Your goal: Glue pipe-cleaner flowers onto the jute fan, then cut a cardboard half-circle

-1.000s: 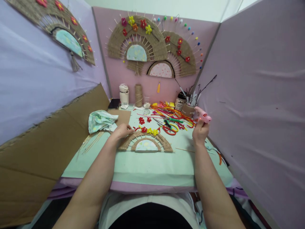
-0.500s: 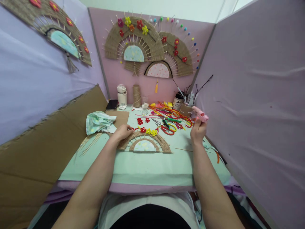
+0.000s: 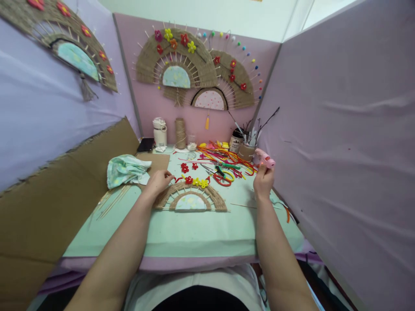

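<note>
A half-round fan of brown twine (image 3: 216, 196) lies on the table in front of me, with a pale green floral half-circle (image 3: 190, 202) at its base. Red (image 3: 189, 180) and yellow pipe-cleaner flowers (image 3: 203, 183) sit along its upper edge. At the fan's upper left is my left hand (image 3: 158, 181), its fingers pinched together; whatever is between them is too small to make out. My right hand (image 3: 263, 181) grips a pink glue gun (image 3: 266, 159), raised to the right of the fan and apart from it.
Loose red flowers (image 3: 184, 167), scissors (image 3: 222, 179) and green-handled pliers (image 3: 231, 166) lie beyond the fan, before a heap of pipe cleaners (image 3: 220, 151). Crumpled floral cloth (image 3: 126, 170) and thin sticks (image 3: 113, 199) are at left. Behind stand a twine spool (image 3: 180, 133) and a white bottle (image 3: 160, 131).
The whole view has shifted slightly, so things appear a little farther left and lower. My left hand has drawn back slightly leftward; the glue gun stays raised in my right hand.
</note>
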### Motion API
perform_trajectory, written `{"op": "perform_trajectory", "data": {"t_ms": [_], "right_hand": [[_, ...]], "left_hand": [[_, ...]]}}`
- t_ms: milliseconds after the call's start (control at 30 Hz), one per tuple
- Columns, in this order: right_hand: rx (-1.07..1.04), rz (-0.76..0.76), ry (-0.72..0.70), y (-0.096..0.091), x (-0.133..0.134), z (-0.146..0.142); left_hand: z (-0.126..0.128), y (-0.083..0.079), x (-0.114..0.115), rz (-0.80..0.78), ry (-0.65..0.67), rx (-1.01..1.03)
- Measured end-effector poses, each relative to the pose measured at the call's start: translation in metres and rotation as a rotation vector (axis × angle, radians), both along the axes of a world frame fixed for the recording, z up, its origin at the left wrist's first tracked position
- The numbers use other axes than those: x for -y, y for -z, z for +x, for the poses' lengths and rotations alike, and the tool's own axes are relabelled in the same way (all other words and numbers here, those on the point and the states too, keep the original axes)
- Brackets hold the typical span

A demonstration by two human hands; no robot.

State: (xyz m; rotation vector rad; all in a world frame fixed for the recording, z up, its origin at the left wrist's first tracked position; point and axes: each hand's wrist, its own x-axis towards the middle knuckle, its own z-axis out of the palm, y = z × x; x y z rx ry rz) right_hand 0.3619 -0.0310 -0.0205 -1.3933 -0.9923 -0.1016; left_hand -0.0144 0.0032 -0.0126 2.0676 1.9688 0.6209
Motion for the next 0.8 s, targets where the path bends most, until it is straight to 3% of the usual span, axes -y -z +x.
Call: {"op": "perform_trajectory", "data": {"t_ms": [400, 567, 800], "right_hand": [[0.528, -0.705, -0.019, 0.01, 0.06, 0.007], [0.579, -0.854, -0.061, 0.009, 0.066, -0.004], [0.645, -0.935, -0.087, 0.011, 0.068, -0.009]], "left_hand": [[-0.001, 0.006, -0.005, -0.011, 0.025, -0.019], [-0.002, 0.004, -0.005, -0.041, 0.033, -0.023], [-0.002, 0.004, -0.005, -0.045, 0.048, -0.022]]}}
